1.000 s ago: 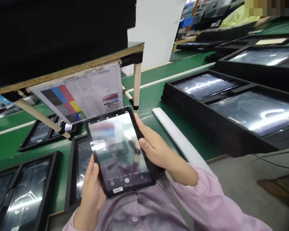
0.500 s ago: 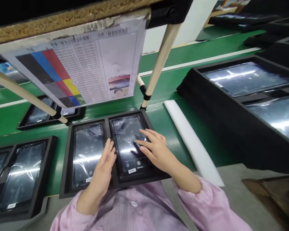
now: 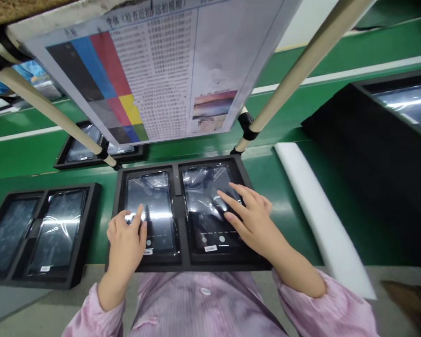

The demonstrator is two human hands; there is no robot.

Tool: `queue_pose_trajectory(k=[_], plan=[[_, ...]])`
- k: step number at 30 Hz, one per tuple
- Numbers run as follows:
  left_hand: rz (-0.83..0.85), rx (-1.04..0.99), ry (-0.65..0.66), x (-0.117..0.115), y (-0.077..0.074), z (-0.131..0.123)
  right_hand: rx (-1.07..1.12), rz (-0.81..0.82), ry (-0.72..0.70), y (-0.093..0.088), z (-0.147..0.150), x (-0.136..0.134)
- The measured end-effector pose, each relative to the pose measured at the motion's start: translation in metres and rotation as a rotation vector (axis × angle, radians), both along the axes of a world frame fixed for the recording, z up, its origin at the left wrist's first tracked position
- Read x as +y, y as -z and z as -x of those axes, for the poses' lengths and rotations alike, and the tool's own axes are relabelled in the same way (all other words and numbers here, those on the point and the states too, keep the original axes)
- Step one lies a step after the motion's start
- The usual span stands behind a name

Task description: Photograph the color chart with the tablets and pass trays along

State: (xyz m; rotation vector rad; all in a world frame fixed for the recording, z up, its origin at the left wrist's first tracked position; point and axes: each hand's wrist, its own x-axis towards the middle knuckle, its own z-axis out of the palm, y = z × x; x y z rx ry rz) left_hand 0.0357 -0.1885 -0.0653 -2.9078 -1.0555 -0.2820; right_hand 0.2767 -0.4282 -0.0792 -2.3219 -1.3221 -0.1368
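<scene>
A black two-slot tray (image 3: 177, 206) lies in front of me on the green belt, with a tablet in each slot. My left hand (image 3: 126, 241) rests on the left tablet (image 3: 150, 210), its forefinger stretched out and touching the screen, the other fingers curled. My right hand (image 3: 252, 217) lies open over the right tablet (image 3: 205, 206), fingers spread, fingertips on the glass. Both screens are lit with a camera view and covered in glossy film. Neither hand holds anything.
A colour test chart (image 3: 161, 70) hangs overhead from a frame on cream tubes (image 3: 52, 112). More black trays with tablets sit at the left (image 3: 38, 234) and behind (image 3: 91, 152). A white foam strip (image 3: 315, 210) lies to the right, beside a tall black tray stack (image 3: 372, 154).
A second ago both hands held the right tablet up toward the chart. It now lies in the tray's right slot; the left hand has moved onto the left tablet, and my view has dropped closer.
</scene>
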Motion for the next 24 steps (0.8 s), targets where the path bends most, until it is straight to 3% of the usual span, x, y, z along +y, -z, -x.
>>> queue_pose_trajectory(k=[3, 8, 16, 24], plan=[[-0.010, 0.050, 0.000, 0.004, 0.010, 0.002, 0.039, -0.002, 0.109, 0.005, 0.003, -0.011], [0.033, -0.057, 0.118, 0.005, 0.017, 0.004, 0.099, -0.047, 0.290, 0.010, 0.008, -0.022], [0.035, -0.063, 0.213, -0.011, 0.010, -0.010, 0.037, 0.012, 0.224, 0.006, 0.011, -0.017], [0.048, -0.052, 0.159, -0.016, 0.002, -0.019, 0.087, -0.128, 0.288, 0.008, 0.006, -0.018]])
